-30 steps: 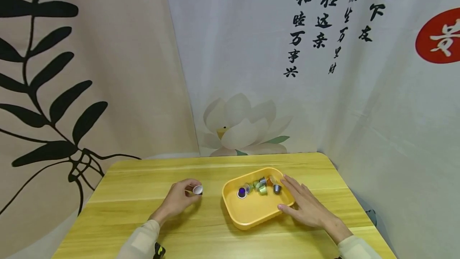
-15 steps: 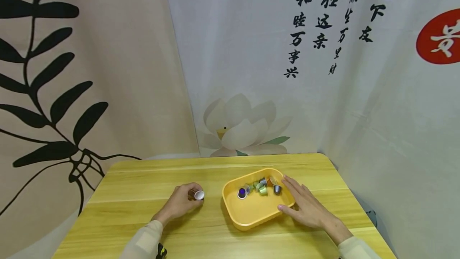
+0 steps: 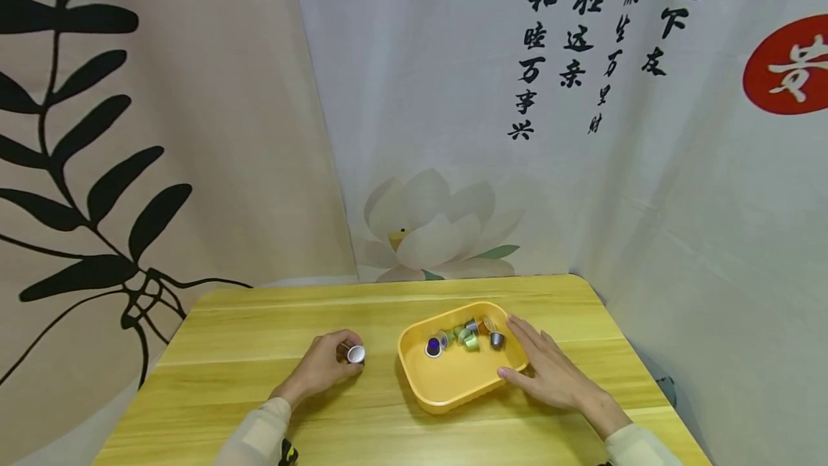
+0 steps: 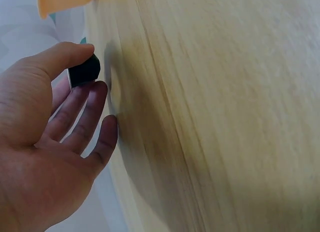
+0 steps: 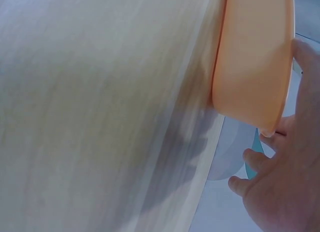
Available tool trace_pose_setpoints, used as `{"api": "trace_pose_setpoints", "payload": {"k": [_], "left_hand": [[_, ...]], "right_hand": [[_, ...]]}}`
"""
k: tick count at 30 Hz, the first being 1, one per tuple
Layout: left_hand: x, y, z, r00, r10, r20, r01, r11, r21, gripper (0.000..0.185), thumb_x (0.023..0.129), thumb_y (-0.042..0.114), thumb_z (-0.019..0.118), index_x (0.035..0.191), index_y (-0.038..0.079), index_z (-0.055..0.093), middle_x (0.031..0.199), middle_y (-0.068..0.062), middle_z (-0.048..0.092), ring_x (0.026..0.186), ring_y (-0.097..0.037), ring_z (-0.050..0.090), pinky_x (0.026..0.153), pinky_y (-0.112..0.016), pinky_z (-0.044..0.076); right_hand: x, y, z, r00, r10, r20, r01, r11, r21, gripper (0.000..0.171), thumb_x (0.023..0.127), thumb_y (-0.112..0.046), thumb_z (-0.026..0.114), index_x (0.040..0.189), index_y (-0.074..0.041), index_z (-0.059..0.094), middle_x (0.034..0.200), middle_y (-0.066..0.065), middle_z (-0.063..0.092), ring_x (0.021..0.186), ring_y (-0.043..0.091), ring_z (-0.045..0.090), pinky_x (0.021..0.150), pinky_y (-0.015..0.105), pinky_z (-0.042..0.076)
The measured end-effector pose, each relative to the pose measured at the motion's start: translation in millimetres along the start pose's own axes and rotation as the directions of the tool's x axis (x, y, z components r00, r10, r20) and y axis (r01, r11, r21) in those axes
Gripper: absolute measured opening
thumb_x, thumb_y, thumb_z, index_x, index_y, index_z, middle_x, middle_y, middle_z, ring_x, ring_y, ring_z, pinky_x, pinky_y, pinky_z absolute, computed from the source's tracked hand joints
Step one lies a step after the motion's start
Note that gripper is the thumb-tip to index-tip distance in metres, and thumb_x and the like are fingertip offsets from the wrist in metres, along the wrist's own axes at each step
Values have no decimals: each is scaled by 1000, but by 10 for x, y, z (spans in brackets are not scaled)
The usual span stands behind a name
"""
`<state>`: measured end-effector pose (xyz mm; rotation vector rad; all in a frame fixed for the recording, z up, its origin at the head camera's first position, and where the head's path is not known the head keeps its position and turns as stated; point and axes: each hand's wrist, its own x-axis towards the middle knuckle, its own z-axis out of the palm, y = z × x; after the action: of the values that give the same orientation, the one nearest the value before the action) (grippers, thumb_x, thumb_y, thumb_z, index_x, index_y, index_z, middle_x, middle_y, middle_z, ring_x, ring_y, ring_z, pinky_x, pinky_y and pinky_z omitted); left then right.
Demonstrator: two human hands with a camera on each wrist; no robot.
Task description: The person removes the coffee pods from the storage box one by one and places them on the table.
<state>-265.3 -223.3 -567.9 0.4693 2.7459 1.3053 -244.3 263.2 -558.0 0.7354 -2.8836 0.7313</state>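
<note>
Capsule (image 3: pixel 353 354), dark with a silver foil end, pinched between the thumb and fingers of the left hand (image 3: pixel 321 368) just above the wooden table (image 3: pixel 246 380); the fingers hide most of its body. Off to the right, the right hand (image 3: pixel 546 374) lies flat, fingers straight, against the yellow tray's (image 3: pixel 453 380) side. Small capsules (image 3: pixel 462 337) inside blur together.

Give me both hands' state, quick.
Left hand: pinching a capsule.
Right hand: open, resting against the tray.
</note>
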Motion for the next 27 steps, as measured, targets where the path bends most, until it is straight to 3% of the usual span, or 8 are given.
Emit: {"api": "trace_pose_setpoints", "payload": {"k": [27], "left_hand": [[18,-28,-2,1000,-13,20,13,1000,-6,30,91,7,95,115,10,76,106,-1,79,99,-16,71,83,-20,58]], "right_hand": [[-4,-7,-3,1000,17,14,-17,1000,2,96,110,-60,66,179,-6,27,187,17,28,171,47,34,134,80,25]]}}
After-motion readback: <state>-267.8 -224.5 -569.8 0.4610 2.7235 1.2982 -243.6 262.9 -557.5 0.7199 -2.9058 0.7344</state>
